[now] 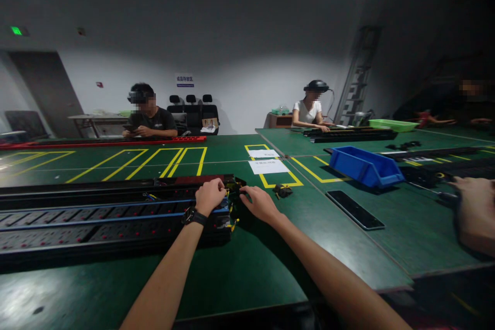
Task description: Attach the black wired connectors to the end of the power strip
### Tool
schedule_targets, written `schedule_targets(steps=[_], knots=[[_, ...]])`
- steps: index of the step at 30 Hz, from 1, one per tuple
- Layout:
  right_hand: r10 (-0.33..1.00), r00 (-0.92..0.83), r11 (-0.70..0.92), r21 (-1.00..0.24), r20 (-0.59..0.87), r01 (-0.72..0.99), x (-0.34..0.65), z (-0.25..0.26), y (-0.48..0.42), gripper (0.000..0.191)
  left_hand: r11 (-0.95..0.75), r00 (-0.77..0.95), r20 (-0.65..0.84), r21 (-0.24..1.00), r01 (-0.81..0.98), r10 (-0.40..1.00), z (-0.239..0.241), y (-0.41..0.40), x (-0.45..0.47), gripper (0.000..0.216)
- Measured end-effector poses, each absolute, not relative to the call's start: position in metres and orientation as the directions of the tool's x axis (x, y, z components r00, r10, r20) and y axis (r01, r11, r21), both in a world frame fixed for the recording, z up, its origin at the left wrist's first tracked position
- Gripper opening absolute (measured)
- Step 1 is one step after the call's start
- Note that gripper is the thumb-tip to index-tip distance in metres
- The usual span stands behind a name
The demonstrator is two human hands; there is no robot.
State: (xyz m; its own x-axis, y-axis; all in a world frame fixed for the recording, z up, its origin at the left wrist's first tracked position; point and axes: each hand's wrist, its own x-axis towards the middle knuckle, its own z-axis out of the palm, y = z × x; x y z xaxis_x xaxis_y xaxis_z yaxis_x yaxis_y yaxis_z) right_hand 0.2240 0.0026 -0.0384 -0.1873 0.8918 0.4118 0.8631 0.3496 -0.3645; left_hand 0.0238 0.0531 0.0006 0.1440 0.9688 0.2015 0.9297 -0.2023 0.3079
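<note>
Long black power strip units (96, 216) lie across the green table (240, 268), their right ends in front of me. My left hand (209, 196), with a dark wristband, is closed on the end of the units, where yellow and black wires (233, 185) stick out. My right hand (260, 201) pinches at the same wired end from the right side. What the fingers grip is too small to make out. A small black and yellow part (283, 191) lies on the table just right of my right hand.
A flat black strip (355, 210) and a blue bin (365, 166) lie to the right. White papers (268, 166) sit in a yellow-taped box. Another person's hand (474, 206) reaches in at far right. Other people sit at the far tables.
</note>
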Motion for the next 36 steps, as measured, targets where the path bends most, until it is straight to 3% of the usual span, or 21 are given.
schedule_targets(steps=[10, 14, 17, 22, 26, 32, 36], knots=[[0.886, -0.160, 0.345, -0.386, 0.436, 0.856, 0.230, -0.047, 0.010, 0.030, -0.214, 0.130, 0.249, 0.345, 0.914, 0.960, -0.001, 0.054, 0.022, 0.016], [0.872, -0.086, 0.367, -0.528, 0.482, 0.766, 0.234, -0.052, 0.019, 0.032, -0.240, 0.119, 0.298, 0.414, 0.878, 0.947, 0.001, 0.054, 0.023, 0.015], [0.867, 0.043, 0.357, -0.680, 0.496, 0.640, 0.237, -0.053, 0.026, 0.030, -0.373, 0.215, 0.359, 0.464, 0.803, 0.908, 0.000, 0.055, 0.025, 0.016], [0.934, 0.191, 0.235, -0.923, 0.301, 0.305, 0.234, -0.053, 0.032, 0.031, -0.639, 0.462, 0.442, 0.491, 0.593, 0.769, -0.006, 0.059, 0.029, 0.019], [0.968, 0.166, 0.177, -0.981, 0.189, 0.081, 0.227, -0.051, 0.028, 0.028, -0.680, 0.501, 0.460, 0.533, 0.504, 0.733, -0.007, 0.059, 0.030, 0.024], [0.977, 0.150, 0.151, -0.989, 0.149, 0.001, 0.223, -0.047, 0.023, 0.026, -0.654, 0.556, 0.365, 0.554, 0.515, 0.747, -0.005, 0.056, 0.029, 0.027], [0.979, 0.179, 0.104, -0.994, 0.096, -0.033, 0.226, -0.049, 0.025, 0.027, -0.684, 0.547, 0.426, 0.568, 0.459, 0.721, -0.004, 0.056, 0.029, 0.031]])
